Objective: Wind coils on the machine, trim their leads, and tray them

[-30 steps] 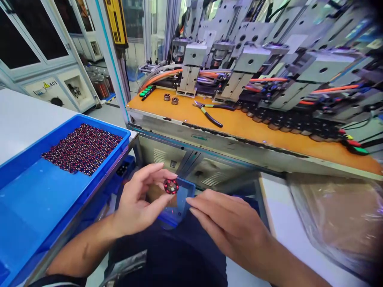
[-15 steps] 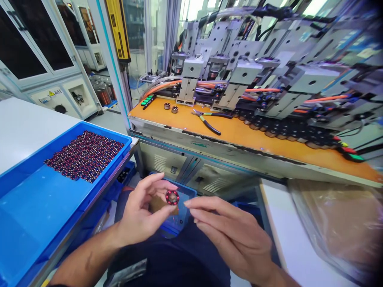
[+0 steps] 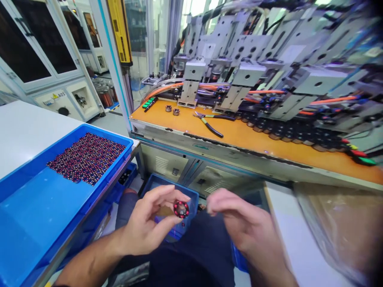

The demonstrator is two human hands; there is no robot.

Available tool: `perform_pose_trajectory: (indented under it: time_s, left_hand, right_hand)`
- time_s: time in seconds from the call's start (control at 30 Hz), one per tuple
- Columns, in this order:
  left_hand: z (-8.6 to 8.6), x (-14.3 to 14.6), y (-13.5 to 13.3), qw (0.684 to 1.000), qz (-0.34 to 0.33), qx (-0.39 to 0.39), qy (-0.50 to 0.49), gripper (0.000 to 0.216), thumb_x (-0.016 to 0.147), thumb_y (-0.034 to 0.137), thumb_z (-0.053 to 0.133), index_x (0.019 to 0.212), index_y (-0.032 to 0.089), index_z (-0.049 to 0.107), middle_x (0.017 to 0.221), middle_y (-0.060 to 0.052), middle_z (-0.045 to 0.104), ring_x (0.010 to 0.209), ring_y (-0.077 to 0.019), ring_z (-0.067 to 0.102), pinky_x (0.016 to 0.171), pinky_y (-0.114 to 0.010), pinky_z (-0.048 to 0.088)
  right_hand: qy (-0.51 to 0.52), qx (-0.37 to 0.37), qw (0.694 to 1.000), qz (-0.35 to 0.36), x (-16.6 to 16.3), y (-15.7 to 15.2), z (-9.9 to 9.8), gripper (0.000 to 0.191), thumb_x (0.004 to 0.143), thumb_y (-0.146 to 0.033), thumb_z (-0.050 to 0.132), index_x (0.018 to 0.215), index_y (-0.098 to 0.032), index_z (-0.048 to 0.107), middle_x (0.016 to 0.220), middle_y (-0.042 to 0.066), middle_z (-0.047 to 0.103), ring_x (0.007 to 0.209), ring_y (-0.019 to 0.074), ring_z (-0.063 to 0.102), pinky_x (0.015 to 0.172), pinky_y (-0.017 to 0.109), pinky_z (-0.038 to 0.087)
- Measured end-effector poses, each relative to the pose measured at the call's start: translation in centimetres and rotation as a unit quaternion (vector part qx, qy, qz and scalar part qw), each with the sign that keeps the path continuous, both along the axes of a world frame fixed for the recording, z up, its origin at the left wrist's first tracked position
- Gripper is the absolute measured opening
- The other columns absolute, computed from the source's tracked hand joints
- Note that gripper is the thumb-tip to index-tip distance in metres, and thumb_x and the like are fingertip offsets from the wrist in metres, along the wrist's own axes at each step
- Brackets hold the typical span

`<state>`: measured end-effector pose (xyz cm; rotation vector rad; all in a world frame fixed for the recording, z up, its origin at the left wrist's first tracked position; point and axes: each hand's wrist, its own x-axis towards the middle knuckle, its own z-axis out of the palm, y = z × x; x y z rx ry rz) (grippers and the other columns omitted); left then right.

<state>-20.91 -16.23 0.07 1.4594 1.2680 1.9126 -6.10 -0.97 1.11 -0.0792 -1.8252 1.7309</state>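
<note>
My left hand [image 3: 146, 225] pinches a small round part with red coils [image 3: 181, 209] between thumb and fingers, held over my lap. My right hand [image 3: 242, 223] hovers just to the right of the part, blurred by motion, its fingers curled inward; nothing shows in them. Below the part sits a small blue bin [image 3: 191, 198] on my lap. To the left, a large blue tray [image 3: 36, 207] holds several of the same red-and-black round parts [image 3: 86, 158], packed in a patch at its far end.
An orange work surface [image 3: 245, 133] runs across the back, with pliers [image 3: 209, 119] and two small metal rings [image 3: 172, 110] on it, under a row of grey machine heads [image 3: 248, 71]. A clear plastic bag [image 3: 344, 223] lies on the white table at right.
My right hand's fingers have drawn back from the part and curled, now blurred. My left hand with the part has shifted slightly right and down in view.
</note>
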Motion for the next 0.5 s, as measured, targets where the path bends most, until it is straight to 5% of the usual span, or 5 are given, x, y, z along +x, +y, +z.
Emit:
perform_pose_trajectory:
  time_s: [0.17,0.33,0.5]
  left_hand:
    - [0.0,0.3,0.2,0.999,-0.018,-0.005,0.046,0.08,0.081,-0.008,0.059,0.146,0.03,0.035,0.128,-0.009,0.064,0.114,-0.0171,0.064,0.098,-0.028,0.054]
    - [-0.6,0.4,0.8,0.998,0.016,0.013,-0.054,0.075,0.076,-0.003,0.071,0.137,0.032,0.046,0.109,-0.004,0.066,0.086,-0.0102,0.068,0.079,-0.021,0.059]
    - [-0.6,0.1,0.6,0.994,0.008,-0.009,-0.109,0.071,0.076,0.0,0.073,0.133,0.034,0.049,0.106,-0.003,0.068,0.084,-0.0101,0.067,0.077,-0.02,0.058]
  right_hand:
    - [-0.073,-0.114,0.991,0.017,-2.1,-2.3,-0.1,0.017,0.086,-0.027,0.07,0.074,-0.019,0.061,0.076,0.0,0.057,0.069,0.012,0.053,0.064,0.023,0.045]
    - [-0.05,-0.216,0.975,0.017,-2.1,-4.2,-2.1,0.022,0.091,-0.029,0.065,0.073,-0.019,0.056,0.074,-0.002,0.053,0.068,0.0108,0.049,0.063,0.023,0.041]
    - [-0.08,-0.22,0.972,0.039,-1.3,-3.8,-2.4,0.019,0.09,-0.031,0.066,0.079,-0.019,0.057,0.076,-0.001,0.052,0.07,0.0124,0.047,0.065,0.025,0.039]
